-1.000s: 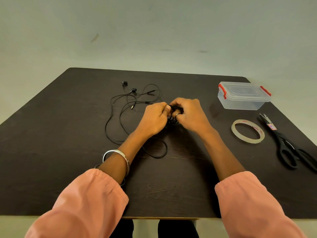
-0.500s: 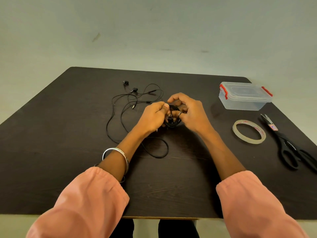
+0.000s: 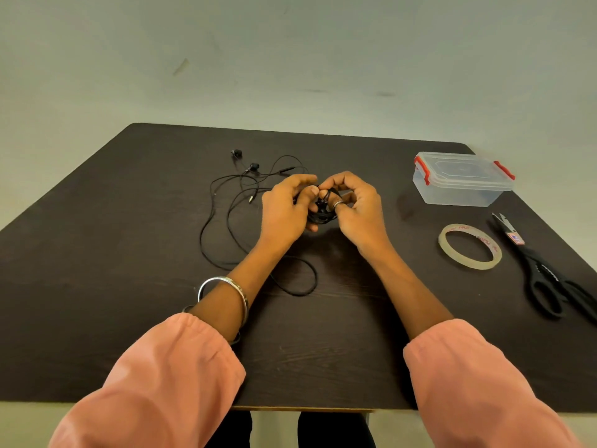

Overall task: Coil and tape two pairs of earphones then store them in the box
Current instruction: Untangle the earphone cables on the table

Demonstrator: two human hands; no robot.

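Both hands, the left hand (image 3: 284, 210) and right hand (image 3: 357, 205), pinch a small black coil of earphones (image 3: 323, 212) above mid-bench, a loose tail (image 3: 300, 279) trailing. Judged: first coiling nearly done; next, wind in the tail, then reach for the tape roll (image 3: 470, 246). The second pair (image 3: 239, 189) lies uncoiled behind the left hand, and the box (image 3: 463, 179) sits lidded at far right.

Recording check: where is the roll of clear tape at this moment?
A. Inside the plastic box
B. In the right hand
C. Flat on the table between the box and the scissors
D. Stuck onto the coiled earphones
C. The tape roll lies flat on the table, nearer than the closed box and left of the scissors, while both hands, left hand and right hand, hold the coiled earphones.
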